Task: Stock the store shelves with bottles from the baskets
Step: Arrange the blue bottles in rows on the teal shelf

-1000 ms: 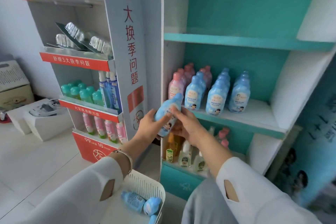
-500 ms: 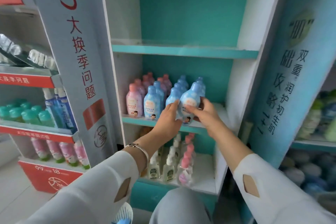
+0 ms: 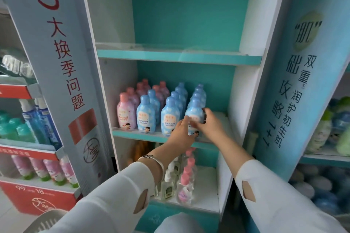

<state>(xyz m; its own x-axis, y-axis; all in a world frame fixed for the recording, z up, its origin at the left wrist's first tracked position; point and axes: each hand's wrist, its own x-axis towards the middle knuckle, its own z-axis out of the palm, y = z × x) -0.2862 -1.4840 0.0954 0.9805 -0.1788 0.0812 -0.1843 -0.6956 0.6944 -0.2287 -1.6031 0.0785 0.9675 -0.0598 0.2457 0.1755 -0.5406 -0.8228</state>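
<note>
Nearest, low left: pale slotted rim of a basket (image 3: 45, 217). Further out, both sleeves reaching to the middle shelf (image 3: 144, 135). Left grip (image 3: 180, 135) holding the lower front of a blue bottle (image 3: 195, 116), right grip (image 3: 210, 126) curled round its right side. Upright, long axis vertical, base hidden by fingers at the shelf's front edge, heading the rightmost blue row (image 3: 198, 94). Glossy smooth plastic, rounded shoulders, domed cap. Probably next: easing straight back against that row, label forward, then letting go.
</note>
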